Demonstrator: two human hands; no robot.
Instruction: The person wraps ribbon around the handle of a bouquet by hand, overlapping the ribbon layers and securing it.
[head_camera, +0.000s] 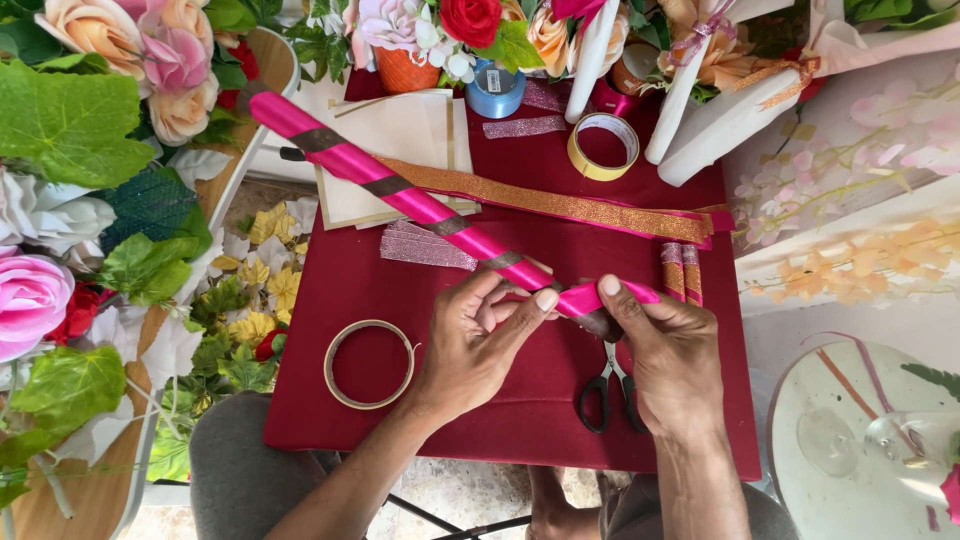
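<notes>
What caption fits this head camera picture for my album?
Two hands, left hand and right hand, hold a pink-wrapped stick over a red cloth.

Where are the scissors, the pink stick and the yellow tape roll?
scissors (604, 392): head view, on the black handles.
pink stick (420, 205): head view, on its ribbon-wrapped middle.
yellow tape roll (581, 160): head view, on its left rim.

One label shows — a small pale tag on the side of the blue ribbon spool (495, 90), which stands at the far edge of the red-covered bench (350, 280), just beside an orange pot (405, 70). Its print is too small to make out. No packages, signs or screens are in view.
</notes>
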